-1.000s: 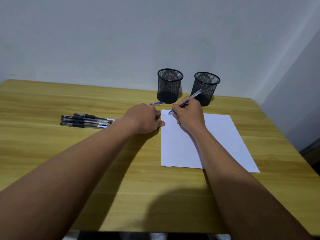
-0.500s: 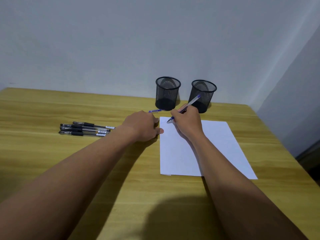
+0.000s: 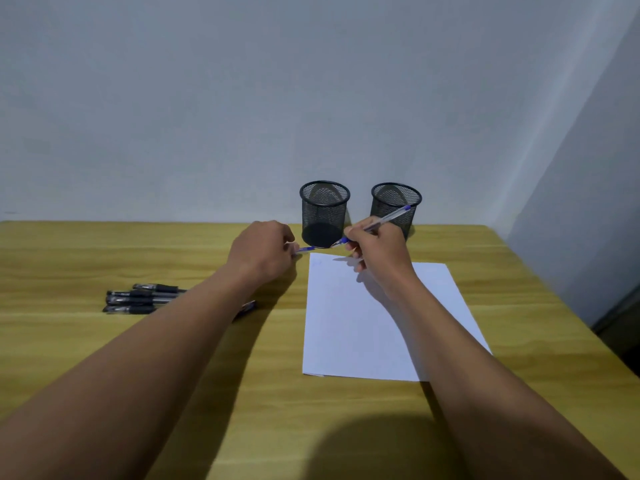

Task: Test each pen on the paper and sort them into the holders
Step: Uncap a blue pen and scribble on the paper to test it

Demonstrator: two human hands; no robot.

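Observation:
My right hand grips a clear pen with blue ends, its tip lifted just above the far left corner of the white paper. A faint mark shows near that corner. My left hand is closed on a blue pen cap beside the paper's left edge. Two black mesh holders stand behind the hands, the left one and the right one; no pens show in either. Several black pens lie in a row at the left, partly hidden by my left forearm.
The wooden table ends at a wall behind the holders and at an edge on the right. Another pen end peeks out beside my left forearm.
My right hand has lifted the pen's tip off the paper and shifted slightly toward the holders. The camera tilted up, so everything sits lower in view.

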